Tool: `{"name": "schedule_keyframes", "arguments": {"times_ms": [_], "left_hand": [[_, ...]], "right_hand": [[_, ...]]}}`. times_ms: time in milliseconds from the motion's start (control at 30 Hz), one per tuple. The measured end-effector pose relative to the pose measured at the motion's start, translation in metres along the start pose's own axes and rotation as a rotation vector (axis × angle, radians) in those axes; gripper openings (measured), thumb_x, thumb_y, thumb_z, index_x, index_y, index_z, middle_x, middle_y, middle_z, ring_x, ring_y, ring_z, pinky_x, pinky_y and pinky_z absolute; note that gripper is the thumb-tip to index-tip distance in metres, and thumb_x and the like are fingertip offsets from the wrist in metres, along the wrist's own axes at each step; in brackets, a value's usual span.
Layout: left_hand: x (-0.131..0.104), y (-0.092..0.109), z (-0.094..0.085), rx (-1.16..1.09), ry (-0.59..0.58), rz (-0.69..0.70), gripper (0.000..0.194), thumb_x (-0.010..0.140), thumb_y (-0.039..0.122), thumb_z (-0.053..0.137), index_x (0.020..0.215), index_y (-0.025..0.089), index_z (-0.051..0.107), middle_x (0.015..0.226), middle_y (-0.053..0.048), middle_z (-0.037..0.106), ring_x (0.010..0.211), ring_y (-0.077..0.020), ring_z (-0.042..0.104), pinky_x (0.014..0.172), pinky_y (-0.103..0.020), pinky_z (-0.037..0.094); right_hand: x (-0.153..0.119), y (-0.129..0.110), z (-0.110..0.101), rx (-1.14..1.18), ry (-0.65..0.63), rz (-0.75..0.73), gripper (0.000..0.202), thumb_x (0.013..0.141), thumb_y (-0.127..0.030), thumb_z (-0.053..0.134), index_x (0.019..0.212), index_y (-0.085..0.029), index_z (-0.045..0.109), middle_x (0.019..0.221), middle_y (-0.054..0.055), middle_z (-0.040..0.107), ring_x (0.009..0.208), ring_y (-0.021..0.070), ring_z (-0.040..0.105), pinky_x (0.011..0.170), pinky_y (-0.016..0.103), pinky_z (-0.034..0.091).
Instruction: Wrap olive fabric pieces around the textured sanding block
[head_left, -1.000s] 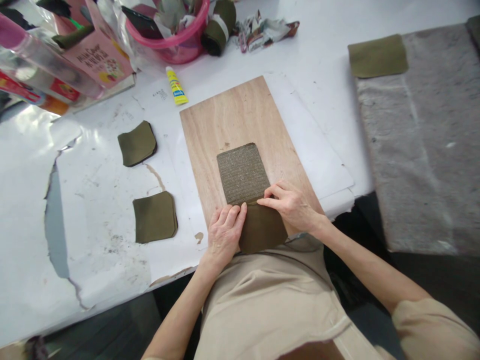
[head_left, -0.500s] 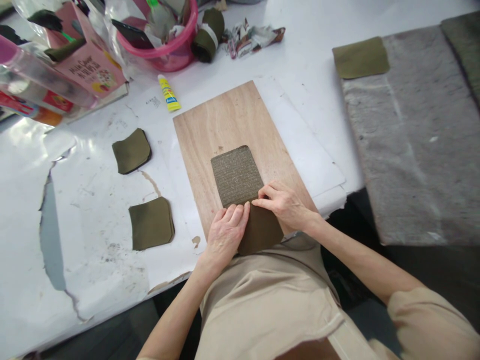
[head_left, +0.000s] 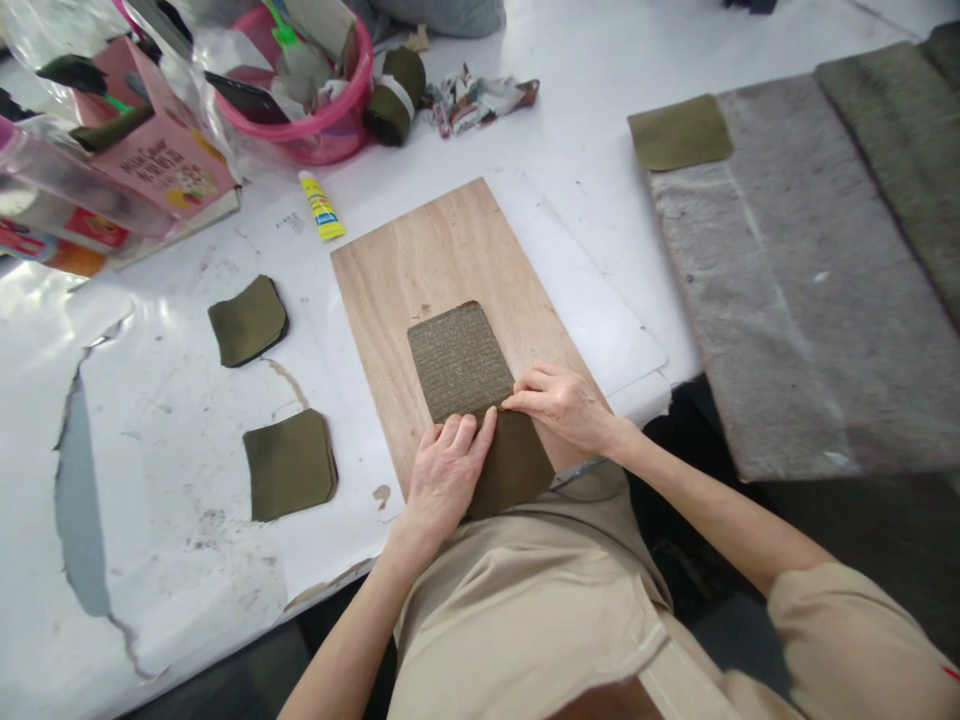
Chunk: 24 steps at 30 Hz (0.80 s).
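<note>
A wooden board (head_left: 450, 230) lies at the table's front edge. On it rests a textured, grey-brown square piece (head_left: 459, 362) with rounded corners. A smooth olive fabric piece (head_left: 514, 465) meets its near edge and reaches down towards my apron. My left hand (head_left: 446, 465) lies on the seam between the two, fingers stretched out and pressing from above. At the right end of that seam, my right hand (head_left: 559, 402) is closed, thumb and index finger pinching the edge of the olive fabric piece. The fingers partly cover the seam.
To the left lie two small stacks of olive pieces (head_left: 291, 465). A yellow glue tube (head_left: 322, 207) lies behind the board. Farther back are a pink basket (head_left: 330, 135), a fabric roll (head_left: 394, 95) and a pink box (head_left: 165, 150). A grey padded slab (head_left: 810, 290) juts over the right edge.
The view has shifted a little, so most things on the table appear farther left and slightly lower. My hands stay at the seam, with only slight finger movement.
</note>
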<state>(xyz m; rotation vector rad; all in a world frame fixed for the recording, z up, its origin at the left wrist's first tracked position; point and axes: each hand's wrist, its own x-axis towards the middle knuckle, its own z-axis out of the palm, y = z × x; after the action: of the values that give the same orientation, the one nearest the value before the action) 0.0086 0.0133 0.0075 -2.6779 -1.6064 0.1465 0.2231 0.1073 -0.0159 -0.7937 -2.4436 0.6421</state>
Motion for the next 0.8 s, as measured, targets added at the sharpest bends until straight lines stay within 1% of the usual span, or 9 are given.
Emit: {"name": "schedule_keyframes", "arguments": {"times_ms": [133, 267, 433, 533, 633, 700, 800], "left_hand": [[0.000, -0.001, 0.001, -0.030, 0.003, -0.012, 0.053, 0.092, 0.011, 0.048, 0.144, 0.015, 0.038, 0.115, -0.012, 0.057, 0.108, -0.0242, 0.051, 0.089, -0.037, 0.044], [0.002, 0.000, 0.001, -0.054, 0.027, 0.008, 0.051, 0.092, 0.010, 0.047, 0.142, 0.012, 0.040, 0.119, -0.013, 0.056, 0.113, -0.0239, 0.049, 0.093, -0.037, 0.042], [0.006, 0.001, -0.002, -0.056, -0.015, 0.013, 0.051, 0.093, 0.011, 0.045, 0.144, 0.013, 0.038, 0.119, -0.012, 0.056, 0.111, -0.0238, 0.050, 0.092, -0.037, 0.042], [0.007, 0.002, -0.003, -0.066, -0.029, 0.006, 0.053, 0.093, 0.011, 0.045, 0.145, 0.015, 0.037, 0.120, -0.012, 0.056, 0.110, -0.0235, 0.051, 0.091, -0.036, 0.042], [0.008, 0.002, -0.002, -0.077, -0.023, 0.002, 0.054, 0.092, 0.010, 0.046, 0.145, 0.016, 0.037, 0.119, -0.012, 0.056, 0.109, -0.0231, 0.051, 0.090, -0.036, 0.042], [0.008, 0.002, -0.001, -0.080, -0.018, 0.002, 0.055, 0.092, 0.009, 0.046, 0.145, 0.016, 0.037, 0.119, -0.012, 0.056, 0.110, -0.0232, 0.050, 0.090, -0.036, 0.042], [0.008, 0.002, -0.001, -0.068, -0.026, -0.001, 0.055, 0.092, 0.009, 0.046, 0.145, 0.016, 0.037, 0.119, -0.012, 0.055, 0.111, -0.0235, 0.050, 0.090, -0.036, 0.042]], "right_hand": [[-0.002, 0.001, -0.001, -0.021, -0.005, -0.001, 0.023, 0.097, -0.019, 0.049, 0.100, -0.019, 0.072, 0.092, 0.006, 0.065, 0.090, 0.0171, 0.055, 0.078, 0.028, 0.048], [-0.004, 0.003, 0.000, -0.013, 0.004, 0.021, 0.021, 0.096, -0.019, 0.051, 0.101, -0.020, 0.072, 0.093, 0.005, 0.065, 0.092, 0.0170, 0.055, 0.079, 0.028, 0.048], [-0.008, 0.007, 0.002, 0.000, 0.026, 0.039, 0.022, 0.097, -0.017, 0.050, 0.101, -0.021, 0.071, 0.094, 0.005, 0.065, 0.093, 0.0173, 0.056, 0.079, 0.028, 0.049], [-0.010, 0.008, -0.003, 0.049, 0.061, 0.060, 0.021, 0.097, -0.019, 0.050, 0.100, -0.021, 0.070, 0.092, 0.005, 0.065, 0.092, 0.0174, 0.058, 0.079, 0.029, 0.049], [-0.012, 0.007, -0.012, 0.127, 0.109, 0.116, 0.019, 0.097, -0.022, 0.051, 0.106, -0.021, 0.068, 0.095, 0.005, 0.065, 0.092, 0.0168, 0.060, 0.081, 0.029, 0.050], [-0.012, 0.005, -0.015, 0.124, 0.119, 0.135, 0.019, 0.096, -0.024, 0.053, 0.108, -0.021, 0.067, 0.097, 0.005, 0.065, 0.093, 0.0169, 0.060, 0.081, 0.029, 0.050], [-0.012, 0.002, -0.012, 0.048, 0.078, 0.082, 0.017, 0.095, -0.026, 0.056, 0.106, -0.021, 0.068, 0.094, 0.005, 0.065, 0.089, 0.0170, 0.059, 0.078, 0.029, 0.049]]}}
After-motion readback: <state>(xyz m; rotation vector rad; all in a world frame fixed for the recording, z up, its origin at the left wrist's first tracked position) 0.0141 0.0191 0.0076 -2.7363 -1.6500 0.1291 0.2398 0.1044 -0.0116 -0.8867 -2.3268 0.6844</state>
